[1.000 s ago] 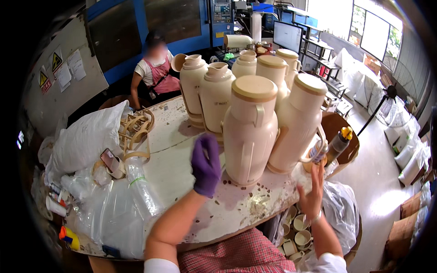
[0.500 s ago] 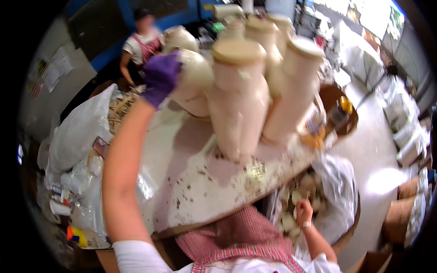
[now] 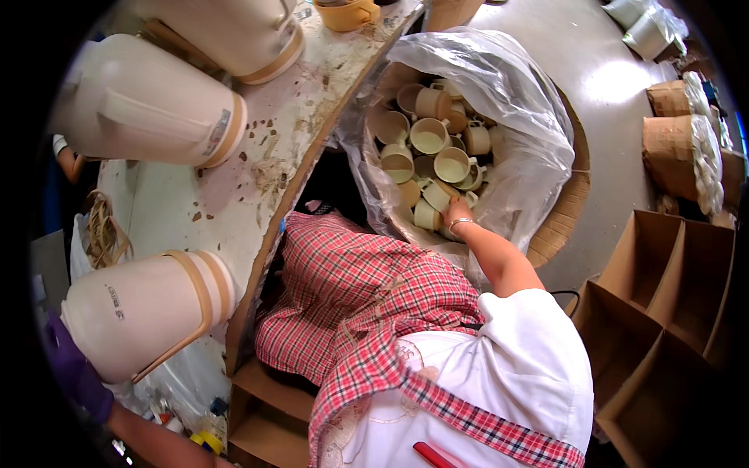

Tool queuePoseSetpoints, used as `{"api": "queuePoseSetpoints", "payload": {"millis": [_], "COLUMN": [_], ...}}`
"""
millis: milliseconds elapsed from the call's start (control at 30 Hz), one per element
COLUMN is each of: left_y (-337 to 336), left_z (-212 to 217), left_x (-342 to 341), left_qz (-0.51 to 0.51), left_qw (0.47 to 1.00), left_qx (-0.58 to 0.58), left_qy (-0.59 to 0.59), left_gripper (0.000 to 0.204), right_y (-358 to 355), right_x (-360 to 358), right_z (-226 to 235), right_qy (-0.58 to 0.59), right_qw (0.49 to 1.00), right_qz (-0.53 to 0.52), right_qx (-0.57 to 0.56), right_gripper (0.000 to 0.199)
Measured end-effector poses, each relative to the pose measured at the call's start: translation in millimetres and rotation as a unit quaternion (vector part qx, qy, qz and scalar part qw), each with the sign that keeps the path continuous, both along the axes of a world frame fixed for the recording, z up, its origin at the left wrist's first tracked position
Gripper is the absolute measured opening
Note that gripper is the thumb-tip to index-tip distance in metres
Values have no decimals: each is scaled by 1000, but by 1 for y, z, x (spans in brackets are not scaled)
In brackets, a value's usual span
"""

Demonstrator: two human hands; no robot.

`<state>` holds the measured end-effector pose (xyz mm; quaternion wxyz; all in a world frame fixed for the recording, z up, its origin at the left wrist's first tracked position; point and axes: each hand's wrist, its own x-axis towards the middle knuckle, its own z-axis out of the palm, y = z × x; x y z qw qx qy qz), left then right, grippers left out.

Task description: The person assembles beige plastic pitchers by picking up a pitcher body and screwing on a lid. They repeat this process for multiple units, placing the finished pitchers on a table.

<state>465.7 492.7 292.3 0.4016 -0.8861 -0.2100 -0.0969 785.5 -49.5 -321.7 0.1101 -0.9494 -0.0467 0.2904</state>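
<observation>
At the lower left, my purple-gloved left hand [image 3: 72,370] is against the top end of a cream insulated jug [image 3: 148,308] with a tan handle and tan base bands. Part of that hand lies in the dark rim of the view, and its fingers are partly hidden by the jug. My bare right hand [image 3: 459,210] reaches into a plastic-lined round carton [image 3: 573,210]. Its fingers close on a small cream cup [image 3: 437,196] with a tan bottom. Several similar cups [image 3: 429,136] lie jumbled around it, some upright and some tipped over.
Two more cream jugs [image 3: 148,101] stand at the table's far left. A yellow-orange container [image 3: 347,14] sits at the back of the stained white table [image 3: 265,168]. Divided brown cartons [image 3: 663,312] stand at right. Wrapped cartons [image 3: 671,156] are beyond on the floor.
The view has swung right and down toward the cup carton. My right hand has gone from above the cups to in among them. One jug now stands nearer, apart from the others, at my left hand.
</observation>
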Motion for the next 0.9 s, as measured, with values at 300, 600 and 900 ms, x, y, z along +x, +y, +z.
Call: {"api": "queuePoseSetpoints", "payload": {"millis": [300, 600, 900], "left_y": [-57, -20, 29], "left_z": [-45, -124, -171], "left_x": [-49, -132, -97], "left_qz": [21, 33, -165], "left_qw": [878, 689, 592], "left_qx": [-181, -483, -606], "left_qy": [-442, -540, -505], "left_gripper": [61, 50, 41], "right_y": [30, -8, 51], "right_x": [41, 41, 18], "right_z": [-85, -64, 172], "right_qy": [140, -10, 518], "right_qw": [937, 836, 730], "right_qz": [-308, -462, 248], "right_qx": [87, 295, 371], "right_gripper": [102, 70, 105]}}
